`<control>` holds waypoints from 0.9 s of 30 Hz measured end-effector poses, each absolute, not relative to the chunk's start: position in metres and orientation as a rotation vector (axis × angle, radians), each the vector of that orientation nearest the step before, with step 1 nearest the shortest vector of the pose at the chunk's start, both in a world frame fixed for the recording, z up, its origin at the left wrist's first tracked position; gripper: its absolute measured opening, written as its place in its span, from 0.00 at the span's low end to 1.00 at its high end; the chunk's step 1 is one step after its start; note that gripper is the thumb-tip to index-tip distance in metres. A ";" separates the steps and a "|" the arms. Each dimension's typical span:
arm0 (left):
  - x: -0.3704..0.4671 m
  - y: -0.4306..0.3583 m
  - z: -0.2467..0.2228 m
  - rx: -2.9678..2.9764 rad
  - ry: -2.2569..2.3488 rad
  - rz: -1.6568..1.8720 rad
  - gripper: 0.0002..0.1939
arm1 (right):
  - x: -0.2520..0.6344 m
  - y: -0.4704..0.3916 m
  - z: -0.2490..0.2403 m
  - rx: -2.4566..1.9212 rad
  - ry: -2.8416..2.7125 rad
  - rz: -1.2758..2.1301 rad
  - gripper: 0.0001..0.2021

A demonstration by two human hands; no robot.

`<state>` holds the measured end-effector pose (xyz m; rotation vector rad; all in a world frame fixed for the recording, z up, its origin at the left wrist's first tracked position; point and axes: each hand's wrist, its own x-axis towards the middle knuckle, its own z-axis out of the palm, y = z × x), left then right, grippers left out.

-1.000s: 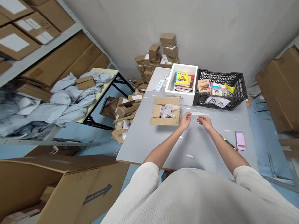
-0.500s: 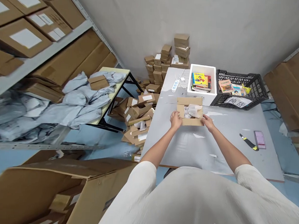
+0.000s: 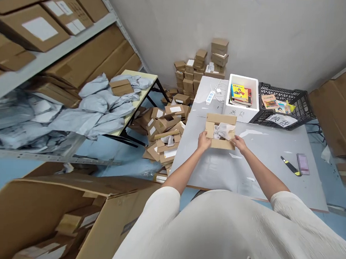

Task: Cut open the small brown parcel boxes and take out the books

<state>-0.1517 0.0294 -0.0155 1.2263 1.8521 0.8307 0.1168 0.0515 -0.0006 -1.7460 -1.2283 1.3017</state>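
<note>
An opened cardboard box point(image 3: 221, 119) with its flaps folded out is held between my two hands over the grey table point(image 3: 214, 173). Crumpled white wrapping point(image 3: 223, 131) lies inside it, and whatever is beneath stays hidden. My left hand point(image 3: 204, 141) grips the near left corner. At the near right edge, my right hand point(image 3: 239, 144) has its fingers closed on the box. To the right of my hands a black and yellow utility knife point(image 3: 290, 166) lies beside a blurred purple item point(image 3: 303, 164).
Behind the box stand a white foam box point(image 3: 242, 113) and a black plastic crate point(image 3: 301, 106), both with books. A power strip point(image 3: 210, 97) lies at the back left. Cardboard boxes point(image 3: 170, 118) are heaped on the floor; grey parcels point(image 3: 95, 107) cover a side table. A large carton point(image 3: 120, 215) stands front left.
The view has turned slightly left, so most of the scene sits further right. Both hands still hold the box, which has shifted a little left relative to the table.
</note>
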 end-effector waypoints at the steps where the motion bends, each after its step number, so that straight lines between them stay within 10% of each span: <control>1: -0.154 0.024 -0.015 1.219 1.871 0.835 0.30 | 0.113 0.051 0.000 -1.759 -1.215 1.322 0.23; 22: -0.360 -0.054 0.022 1.090 2.139 1.097 0.24 | -0.118 0.038 0.042 -1.447 -1.423 1.530 0.28; 27: -0.445 -0.051 0.021 1.069 2.062 1.184 0.25 | -0.193 0.066 0.035 -1.376 -1.494 1.399 0.43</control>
